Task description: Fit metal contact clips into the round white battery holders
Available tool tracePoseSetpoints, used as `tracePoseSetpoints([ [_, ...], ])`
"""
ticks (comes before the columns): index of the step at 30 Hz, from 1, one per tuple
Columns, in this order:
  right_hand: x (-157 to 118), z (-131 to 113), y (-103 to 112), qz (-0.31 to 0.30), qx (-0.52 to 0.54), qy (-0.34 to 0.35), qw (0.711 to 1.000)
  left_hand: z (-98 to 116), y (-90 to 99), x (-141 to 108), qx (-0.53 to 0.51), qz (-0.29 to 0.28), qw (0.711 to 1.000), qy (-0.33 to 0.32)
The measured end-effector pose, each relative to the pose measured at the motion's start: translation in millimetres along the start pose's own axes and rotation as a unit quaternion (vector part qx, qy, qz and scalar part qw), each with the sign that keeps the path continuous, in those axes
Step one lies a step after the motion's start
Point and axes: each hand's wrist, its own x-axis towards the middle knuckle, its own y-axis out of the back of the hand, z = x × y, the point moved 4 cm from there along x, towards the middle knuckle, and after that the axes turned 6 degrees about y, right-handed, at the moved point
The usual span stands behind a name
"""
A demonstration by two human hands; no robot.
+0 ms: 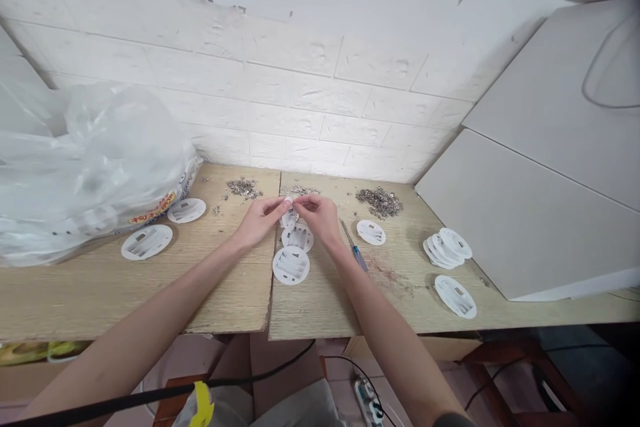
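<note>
A round white plastic cover (pixel 288 219) with slots is tilted up between my two hands. My left hand (pixel 257 219) pinches its upper edge between thumb and fingers. My right hand (pixel 323 217) is closed in a pinch at the cover's upper right; whatever lies between those fingertips is too small to make out. Just below, two more slotted white covers lie on the table, one cover (pixel 291 265) overlapping the other (pixel 299 238). Behind my fingers is a small heap of thin metal pieces (pixel 300 190), partly hidden.
A screwdriver (pixel 358 253) lies right of my right hand. Heaps of metal pieces (pixel 380 202) (pixel 243 188) sit near the wall. More white covers stand in a stack (pixel 447 248) and lie singly (pixel 455 296). A large plastic bag (pixel 95 167) fills the left; white boxes (pixel 550 213) the right.
</note>
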Motion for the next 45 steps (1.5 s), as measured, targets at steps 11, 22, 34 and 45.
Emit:
tracePoseSetpoints([
  [11, -0.6, 2.9, -1.0, 0.008, -0.036, -0.055, 0.998, -10.2, 2.6, 2.4, 0.002, -0.001, 1.000, 0.015],
  [22, -2.8, -3.4, -6.4, -0.011, -0.021, 0.017, 1.000, -7.0, 5.6, 1.5, -0.056, 0.033, 0.997, 0.035],
  [34, -5.0, -1.7, -10.1, 0.015, -0.040, 0.045, 0.998, -5.6, 2.5, -1.2, -0.045, 0.051, 0.997, 0.022],
  [45, -1.2, 7.7, -7.7, -0.031, 0.026, 0.013, 0.999, -14.4, 2.3, -0.4, -0.150, 0.048, 0.983, 0.095],
])
